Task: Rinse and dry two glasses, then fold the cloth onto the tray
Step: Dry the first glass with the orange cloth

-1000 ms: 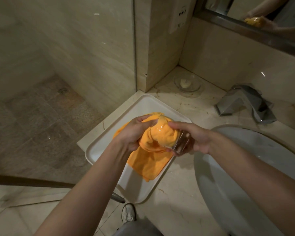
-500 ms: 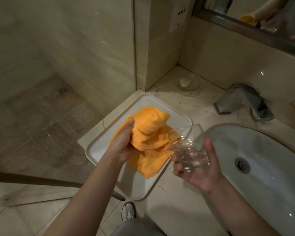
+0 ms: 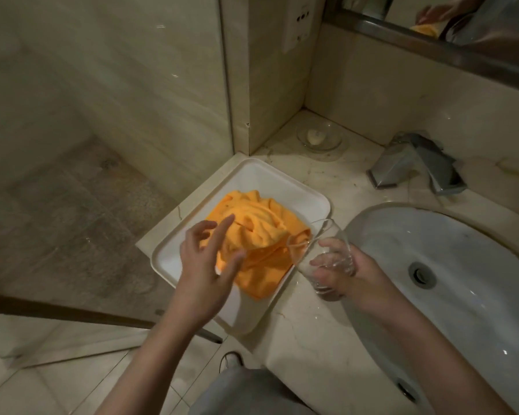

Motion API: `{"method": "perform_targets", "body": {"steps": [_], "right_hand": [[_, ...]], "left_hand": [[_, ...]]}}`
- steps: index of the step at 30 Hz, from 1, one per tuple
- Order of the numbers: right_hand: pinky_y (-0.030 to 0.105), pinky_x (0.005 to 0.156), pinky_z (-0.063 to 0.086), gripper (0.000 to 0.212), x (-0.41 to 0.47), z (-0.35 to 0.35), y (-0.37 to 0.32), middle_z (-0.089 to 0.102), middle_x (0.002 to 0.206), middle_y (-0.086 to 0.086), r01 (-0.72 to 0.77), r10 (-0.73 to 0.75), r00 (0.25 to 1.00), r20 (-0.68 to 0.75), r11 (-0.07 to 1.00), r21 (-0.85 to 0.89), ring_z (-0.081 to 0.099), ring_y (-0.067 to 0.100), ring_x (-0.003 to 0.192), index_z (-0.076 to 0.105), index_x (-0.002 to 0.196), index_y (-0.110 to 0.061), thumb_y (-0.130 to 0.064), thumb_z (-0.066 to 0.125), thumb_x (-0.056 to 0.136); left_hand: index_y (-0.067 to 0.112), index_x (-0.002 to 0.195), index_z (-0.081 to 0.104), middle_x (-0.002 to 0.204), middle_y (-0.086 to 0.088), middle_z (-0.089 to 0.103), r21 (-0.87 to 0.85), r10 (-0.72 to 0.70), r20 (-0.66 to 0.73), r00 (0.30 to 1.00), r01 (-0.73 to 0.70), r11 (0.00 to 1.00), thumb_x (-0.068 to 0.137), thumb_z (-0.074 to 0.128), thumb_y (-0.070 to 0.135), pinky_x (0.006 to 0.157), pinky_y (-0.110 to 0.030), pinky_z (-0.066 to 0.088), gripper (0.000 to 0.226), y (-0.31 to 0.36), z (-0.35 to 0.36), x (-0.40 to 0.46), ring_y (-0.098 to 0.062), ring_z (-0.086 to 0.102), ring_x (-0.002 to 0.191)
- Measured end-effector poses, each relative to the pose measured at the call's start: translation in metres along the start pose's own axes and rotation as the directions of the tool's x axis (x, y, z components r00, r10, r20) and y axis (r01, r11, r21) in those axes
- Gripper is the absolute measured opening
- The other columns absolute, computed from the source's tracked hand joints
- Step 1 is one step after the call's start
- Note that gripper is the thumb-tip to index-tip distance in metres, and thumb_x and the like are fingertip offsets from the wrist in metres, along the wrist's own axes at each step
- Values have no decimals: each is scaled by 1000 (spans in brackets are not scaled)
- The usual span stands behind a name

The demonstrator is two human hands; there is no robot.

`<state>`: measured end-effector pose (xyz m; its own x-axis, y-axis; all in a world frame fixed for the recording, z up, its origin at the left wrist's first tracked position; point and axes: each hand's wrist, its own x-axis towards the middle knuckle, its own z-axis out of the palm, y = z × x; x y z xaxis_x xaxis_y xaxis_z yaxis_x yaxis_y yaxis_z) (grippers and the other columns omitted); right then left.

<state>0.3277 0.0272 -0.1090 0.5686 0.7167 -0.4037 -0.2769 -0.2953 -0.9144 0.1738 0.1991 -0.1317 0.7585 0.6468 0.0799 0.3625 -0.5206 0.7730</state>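
An orange cloth [image 3: 261,232] lies crumpled in a heap on the white tray [image 3: 270,178] at the counter's left end. My left hand [image 3: 206,262] hovers over the cloth's near left side, fingers spread and holding nothing. My right hand [image 3: 346,272] grips a clear drinking glass [image 3: 319,253] around its lower half, tilted with its rim toward the cloth, between the tray and the basin. I see only this one glass.
A white oval basin [image 3: 462,265] with a drain fills the right side, a chrome tap [image 3: 417,164] behind it. A glass soap dish [image 3: 319,136] sits in the back corner. A shower's glass partition [image 3: 102,145] stands left of the marble counter [image 3: 306,324].
The glass came out of the cloth and moved right in my right hand. My left hand let go of the cloth, which dropped in a heap onto the tray.
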Motion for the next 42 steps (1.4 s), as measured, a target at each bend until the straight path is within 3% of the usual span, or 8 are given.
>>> {"method": "perform_targets", "body": {"steps": [5,12,15,24,30,33,38,42], "right_hand": [[17,52,48,42,-2,6,3,70,69,-14,20,-20,1000,-3,1000,0,64,0,61,58,93,-26,-21,75,55],[17,49,50,32,-7,3,-6,63,77,-6,62,-62,997,-53,998,-3,61,-1,56,57,91,-25,-5,72,71],[18,51,51,33,-7,3,-11,66,68,-10,79,-80,995,-58,997,-20,62,-1,56,57,90,-26,-8,74,69],[22,57,52,50,-13,8,-8,67,71,-11,88,-89,995,-47,996,-14,65,2,64,57,95,-28,-33,74,48],[24,58,53,50,-11,12,-5,68,70,-9,106,-106,994,-35,994,-25,64,4,64,58,92,-27,-26,85,50],[27,61,53,53,-9,14,-5,69,76,-12,130,-131,991,-7,987,-95,64,2,68,57,96,-32,-33,86,52],[30,72,55,75,-2,17,-9,67,96,-8,137,-138,990,15,950,-282,66,7,83,53,113,-35,-45,87,48],[30,78,56,58,1,18,-16,64,98,-14,190,-191,981,37,900,-393,65,4,88,47,98,-46,-38,86,56]], "left_hand": [[36,142,34,154,-12,16,390,62,116,991,-103,915,82,69,28,110,-47,23,71,8,12,25,-31,13,140],[18,112,50,106,-6,57,-119,-276,-84,957,266,957,98,44,26,72,-35,47,17,18,-30,49,-25,57,88],[26,105,51,97,-4,59,-640,-451,85,888,396,658,99,42,19,54,-32,53,13,24,-33,44,-17,60,76],[-3,103,54,84,-13,60,-756,-675,441,591,650,75,94,50,8,46,-18,54,15,-15,-13,-8,-12,66,54],[10,116,52,101,-11,64,-654,-690,452,565,736,175,86,62,34,74,-33,49,40,-8,-16,0,-23,62,90],[12,119,57,120,-10,59,-578,-746,118,655,657,485,89,61,27,84,-37,48,34,-4,-8,3,-21,58,98],[32,85,62,113,13,48,-228,-142,-84,986,120,966,87,62,19,88,-25,43,13,26,-18,5,-5,47,105],[19,82,66,104,13,52,-168,159,226,961,-122,978,86,64,27,78,-18,41,9,49,-27,13,4,47,90]]}}
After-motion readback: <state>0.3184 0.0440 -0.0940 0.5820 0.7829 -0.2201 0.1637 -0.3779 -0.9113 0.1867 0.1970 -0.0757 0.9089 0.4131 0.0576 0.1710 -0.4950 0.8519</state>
